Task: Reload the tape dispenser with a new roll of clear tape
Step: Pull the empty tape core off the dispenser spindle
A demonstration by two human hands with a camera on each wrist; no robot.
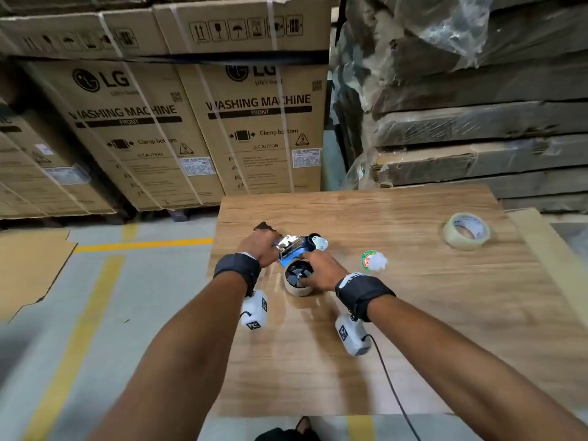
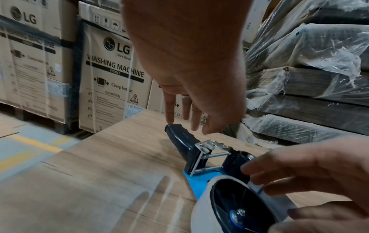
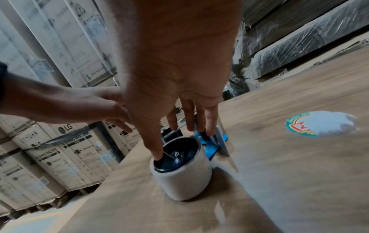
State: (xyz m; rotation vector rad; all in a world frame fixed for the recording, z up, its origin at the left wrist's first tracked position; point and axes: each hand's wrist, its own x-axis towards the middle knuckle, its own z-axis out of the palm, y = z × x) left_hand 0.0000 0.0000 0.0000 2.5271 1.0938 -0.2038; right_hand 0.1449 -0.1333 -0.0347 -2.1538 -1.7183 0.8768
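In the head view I had both hands at the middle of the frame over the table (image 1: pixel 397 329). My left hand (image 1: pixel 259 246) lay on the handle end of the dispenser (image 1: pixel 297 246), which rested flat on the wood; I could not tell from here whether those fingers gripped it. My right hand (image 1: pixel 321 270) sat on the core (image 1: pixel 297 281), a nearly bare whitish ring on the dispenser's wheel, just below the metal blade parts. The new roll (image 1: pixel 466 231) stood apart at the right edge of the table, and a round sticker (image 1: pixel 373 261) lay between it and my hands.

In the left wrist view my left hand (image 2: pixel 189 63) filled the upper middle, fingers (image 2: pixel 169 110) straight and spread, tips touching or just above the black handle (image 2: pixel 180 135). At lower right my right hand (image 2: pixel 311 178) curled over the core (image 2: pixel 201 205), one fingertip near the blue frame.

In the right wrist view my right hand (image 3: pixel 175 63) reached down mid-frame: the thumb dipped inside the core (image 3: pixel 183 181) against the black wheel, the other fingers (image 3: pixel 209 123) extended past it onto the blue frame, so it seemed to pinch the ring, though blur made this uncertain. The sticker (image 3: pixel 319 125) lay at the right.
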